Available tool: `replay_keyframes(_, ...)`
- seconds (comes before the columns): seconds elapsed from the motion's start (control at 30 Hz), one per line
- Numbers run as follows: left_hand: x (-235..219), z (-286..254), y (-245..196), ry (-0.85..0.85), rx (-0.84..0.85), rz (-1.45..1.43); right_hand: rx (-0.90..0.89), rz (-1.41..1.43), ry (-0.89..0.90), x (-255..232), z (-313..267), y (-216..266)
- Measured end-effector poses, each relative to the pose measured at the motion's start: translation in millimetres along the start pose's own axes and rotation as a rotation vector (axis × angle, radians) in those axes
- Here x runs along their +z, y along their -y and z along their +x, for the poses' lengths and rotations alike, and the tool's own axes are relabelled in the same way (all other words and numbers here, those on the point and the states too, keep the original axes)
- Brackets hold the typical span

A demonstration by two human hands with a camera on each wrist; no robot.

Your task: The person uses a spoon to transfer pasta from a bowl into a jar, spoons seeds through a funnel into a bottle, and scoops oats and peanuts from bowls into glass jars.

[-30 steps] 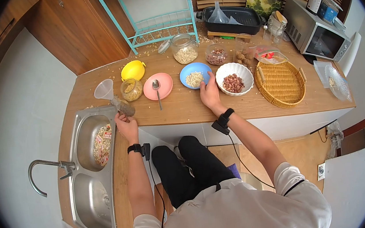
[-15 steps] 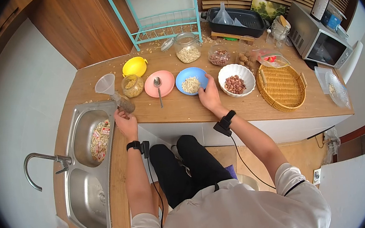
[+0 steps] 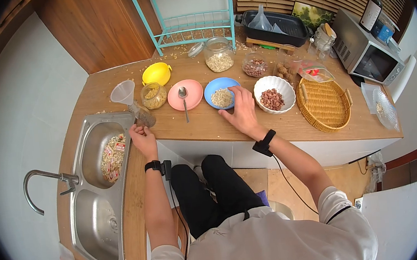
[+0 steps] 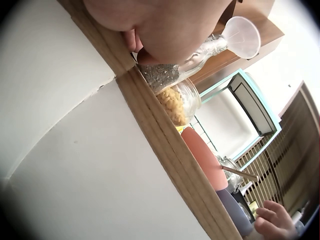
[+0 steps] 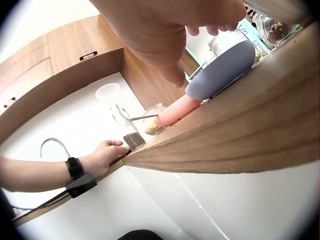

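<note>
My right hand (image 3: pixel 243 112) is over the near right side of the blue bowl (image 3: pixel 210 93), thumb and fingers spread, holding nothing. In the right wrist view it is raised above the bowl. Pale oat flakes (image 3: pixel 222 97) lie in the bowl. My left hand (image 3: pixel 143 141) rests at the counter edge, its loosely curled fingertips right at the base of a glass bottle (image 4: pixel 167 75) with dark, fine contents. A clear funnel (image 3: pixel 122 92) sits in the bottle's mouth. Between the hands are a pink bowl (image 3: pixel 196 100) with a spoon (image 3: pixel 184 102) and a jar of yellow pieces (image 3: pixel 154 96).
A white fluted bowl (image 3: pixel 287 90) of reddish nuts and a wicker tray (image 3: pixel 324 105) stand to the right. Behind are a jar of oats (image 3: pixel 219 62), a yellow bowl (image 3: pixel 156 74) and a turquoise rack (image 3: pixel 193 30). The sink (image 3: pixel 92 198) is at left, a microwave (image 3: pixel 369 57) at far right.
The blue bowl has slid left, closer to the pink bowl. My right hand has let go of its rim and opened its fingers. My left hand stays by the bottle.
</note>
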State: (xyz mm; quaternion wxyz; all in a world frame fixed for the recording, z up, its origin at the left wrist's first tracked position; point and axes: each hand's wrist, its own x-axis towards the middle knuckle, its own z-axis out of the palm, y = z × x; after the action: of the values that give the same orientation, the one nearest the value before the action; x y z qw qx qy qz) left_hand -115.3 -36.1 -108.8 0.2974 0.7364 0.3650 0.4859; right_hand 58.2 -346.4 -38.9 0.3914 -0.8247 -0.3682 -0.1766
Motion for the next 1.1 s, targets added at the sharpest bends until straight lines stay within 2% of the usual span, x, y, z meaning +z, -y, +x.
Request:
replay_keyframes(0.4, -5.1, -2.6, -8.6, -0.057, 0.027, -0.014, 0.051, -0.014, -0.024, 10.7, -1.2, -11.8)
replay_keyframes(0.6, -6.3, -1.4, -17.1, -0.107, -0.048, -0.011, 0.01, 0.063, 0.045, 6.9, -0.2, -0.9)
replay_keyframes(0.67, -8.1, -3.0, -19.7, -0.105, -0.104, -0.137, -0.008, 0.223, 0.164, 6.4, 0.5, 0.4)
replay_keyframes(0.8, -8.8, -1.9, -17.6, -0.125, -0.067, -0.116, 0.011, 0.281, 0.247, 0.1, 3.1, 16.3)
replay_keyframes(0.87, -12.8, -3.3, -27.5, -0.058, -0.176, -0.141, 0.045, 0.265, 0.333, -3.6, 4.7, 23.8)
replay_keyframes(0.9, -12.7, -3.7, -26.2, -0.056, -0.176, -0.139, 0.048, 0.267, 0.333, -5.2, 5.1, 27.0)
replay_keyframes(0.97, -10.7, -3.2, -24.6, -0.07, -0.109, -0.172, 0.123, 0.269, 0.52, -6.4, 8.0, 31.8)
replay_keyframes(1.0, -10.0, -3.4, -23.7, -0.071, -0.11, -0.172, 0.122, 0.268, 0.521, -4.2, 8.0, 32.1)
replay_keyframes(1.07, -10.8, -4.7, -25.4, -0.072, -0.137, -0.169, -0.03, 0.337, 0.529, 2.7, 5.8, 31.8)
replay_keyframes(1.1, -9.7, -4.3, -22.1, -0.075, -0.138, -0.167, -0.032, 0.339, 0.532, 6.2, 6.5, 32.4)
